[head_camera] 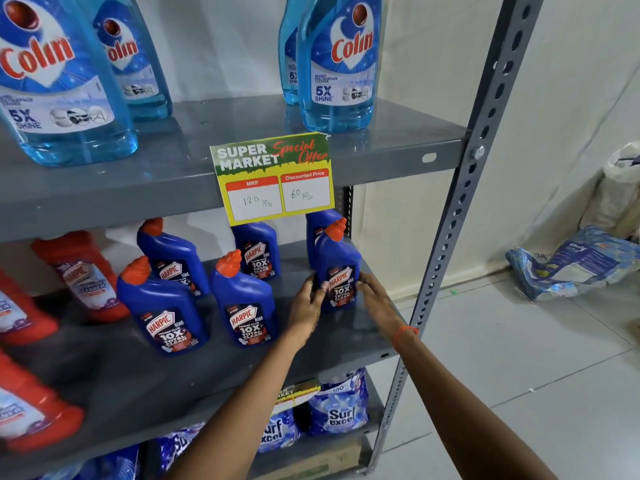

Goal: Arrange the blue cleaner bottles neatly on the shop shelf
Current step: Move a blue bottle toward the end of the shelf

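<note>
Several dark blue Harpic cleaner bottles with orange caps stand on the middle grey shelf (346,344). The rightmost front bottle (338,265) stands upright near the shelf's right end. My left hand (306,303) presses its left side and my right hand (375,299) touches its right side, so both hands cup it. Another blue bottle (320,223) stands right behind it. Further left stand a front bottle (244,303), one behind it (258,252), a front-left bottle (161,310) and one behind that (169,256).
Red Harpic bottles (81,275) fill the shelf's left part. Light blue Colin bottles (337,64) stand on the shelf above, with a price card (273,178) hanging from its edge. Surf Excel packs (341,408) lie below. A grey upright post (460,209) bounds the right side; bags lie on the floor.
</note>
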The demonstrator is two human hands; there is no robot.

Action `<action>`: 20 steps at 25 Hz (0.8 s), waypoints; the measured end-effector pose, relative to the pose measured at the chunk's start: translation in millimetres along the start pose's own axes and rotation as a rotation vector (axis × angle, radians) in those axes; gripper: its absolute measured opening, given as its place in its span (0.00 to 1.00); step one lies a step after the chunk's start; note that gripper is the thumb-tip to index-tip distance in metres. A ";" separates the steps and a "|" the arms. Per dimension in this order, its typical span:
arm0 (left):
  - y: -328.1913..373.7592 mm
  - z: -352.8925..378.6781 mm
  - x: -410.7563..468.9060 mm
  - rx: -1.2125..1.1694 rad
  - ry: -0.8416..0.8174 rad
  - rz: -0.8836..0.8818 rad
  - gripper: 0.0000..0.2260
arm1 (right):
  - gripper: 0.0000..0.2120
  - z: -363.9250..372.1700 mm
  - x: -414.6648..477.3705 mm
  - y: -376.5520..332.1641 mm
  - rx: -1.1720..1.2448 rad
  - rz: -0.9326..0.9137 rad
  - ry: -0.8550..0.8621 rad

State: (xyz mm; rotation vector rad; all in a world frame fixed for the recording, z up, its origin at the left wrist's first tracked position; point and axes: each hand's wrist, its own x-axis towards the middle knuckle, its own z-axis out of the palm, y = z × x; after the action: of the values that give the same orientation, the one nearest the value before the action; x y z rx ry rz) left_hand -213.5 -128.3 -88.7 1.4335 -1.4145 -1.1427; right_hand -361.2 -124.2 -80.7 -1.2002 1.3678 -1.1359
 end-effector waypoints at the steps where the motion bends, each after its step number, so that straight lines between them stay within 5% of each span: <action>1: -1.8 4.6 -5.7 -0.010 0.021 -0.021 0.20 | 0.15 -3.0 -5.7 4.0 -0.014 0.007 -0.021; 7: 0.4 10.7 -18.5 0.065 0.103 0.076 0.17 | 0.16 1.3 -15.2 5.4 -0.076 -0.055 0.093; 20: -8.7 44.0 -71.8 0.016 0.151 0.159 0.16 | 0.17 -10.6 -68.9 30.7 0.185 -0.033 0.207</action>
State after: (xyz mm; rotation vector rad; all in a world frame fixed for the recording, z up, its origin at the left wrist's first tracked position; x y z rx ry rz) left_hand -251.0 -54.1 -104.4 1.3614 -1.4064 -0.9067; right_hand -370.8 -52.6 -104.6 -0.9964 1.3655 -1.4096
